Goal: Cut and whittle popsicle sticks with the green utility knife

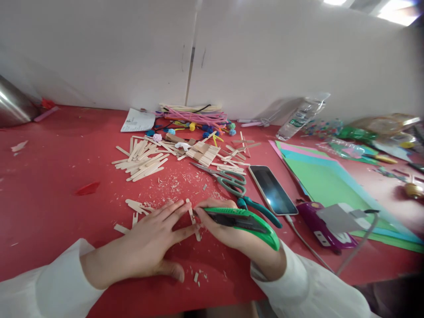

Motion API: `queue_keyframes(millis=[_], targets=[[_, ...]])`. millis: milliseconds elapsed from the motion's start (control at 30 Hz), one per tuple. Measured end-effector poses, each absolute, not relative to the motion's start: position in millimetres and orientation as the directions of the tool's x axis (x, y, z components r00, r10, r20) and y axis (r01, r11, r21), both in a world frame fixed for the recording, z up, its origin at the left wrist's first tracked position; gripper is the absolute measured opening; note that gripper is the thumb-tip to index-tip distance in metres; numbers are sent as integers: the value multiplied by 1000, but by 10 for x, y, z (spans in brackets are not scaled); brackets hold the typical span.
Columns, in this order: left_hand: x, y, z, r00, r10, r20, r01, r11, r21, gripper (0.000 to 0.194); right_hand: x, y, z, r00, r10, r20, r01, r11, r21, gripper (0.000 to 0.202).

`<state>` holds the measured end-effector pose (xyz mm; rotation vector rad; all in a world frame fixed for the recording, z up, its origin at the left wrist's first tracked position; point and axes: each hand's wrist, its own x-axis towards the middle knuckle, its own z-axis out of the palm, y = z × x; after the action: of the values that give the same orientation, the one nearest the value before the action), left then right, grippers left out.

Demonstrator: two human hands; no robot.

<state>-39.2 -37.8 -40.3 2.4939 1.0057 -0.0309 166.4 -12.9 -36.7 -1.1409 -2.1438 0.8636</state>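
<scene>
My right hand (220, 225) is closed around a green utility knife (247, 223), its front end pointing at a wooden craft stick (191, 212). The blade itself is hard to make out. Flat on the table, with fingers spread, my left hand (159, 240) touches that stick with its fingertips and steadies it. Several cut or notched stick pieces (135, 206) lie just beyond the left hand. Wood shavings (172, 183) are scattered in front of both hands, and a few small chips (196, 277) lie nearer to me.
Behind are a pile of craft sticks (145, 159), grey scissors (232, 181), teal-handled pliers (261, 210) and pipe cleaners (195, 117). To the right lie a phone (273, 190) with its cable, a purple device (314, 221), coloured paper (324, 176) and a plastic bottle (300, 119). The red table (49, 176) meets a white panel.
</scene>
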Motion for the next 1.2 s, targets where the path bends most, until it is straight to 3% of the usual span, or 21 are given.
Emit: queue_keyframes(millis=[133,400,667,867,1200], targets=[[-398,-380,-403,749,650,-128,636,-650,416,78,1664,-142,-376,-494,851,179,510,451,-733,24],[-355,-392,-317,722,651,-234,689,-645,331,78,1635,-188,-344,-591,773,231,487,570,-662,26],[-343,-394,-313,723,654,-223,689,-661,297,76,1629,-173,-352,-499,854,147,483,415,-771,35],[-330,-421,-291,693,659,-291,720,-623,306,82,1656,-168,-351,-419,890,178,548,404,-732,28],[-325,-403,-312,706,641,-301,708,-633,312,84,1645,-155,-316,-465,872,151,545,417,-727,23]])
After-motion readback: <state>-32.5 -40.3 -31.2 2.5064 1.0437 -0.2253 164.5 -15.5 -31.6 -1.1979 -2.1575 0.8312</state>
